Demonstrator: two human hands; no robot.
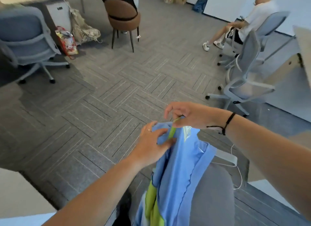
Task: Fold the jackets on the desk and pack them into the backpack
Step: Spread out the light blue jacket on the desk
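Note:
A light blue jacket [178, 171] with green trim hangs in front of me, held up by its top edge over the carpet. My left hand [153, 143] grips the blue fabric near the collar, thumb and fingers curled into the cloth. My right hand [186, 114] pinches a thin green strip at the jacket's top and lifts it. The lower part of the jacket drapes down past a grey chair seat [217, 195] under my arms. No backpack shows in this view.
Grey carpet [101, 107] fills the middle. A blue-grey office chair [28, 40] stands at left, a brown chair [122, 18] at the back, a light mesh chair [245, 77] at right. A person sits at the far right [249, 22]. Desk edges [20, 192] flank me.

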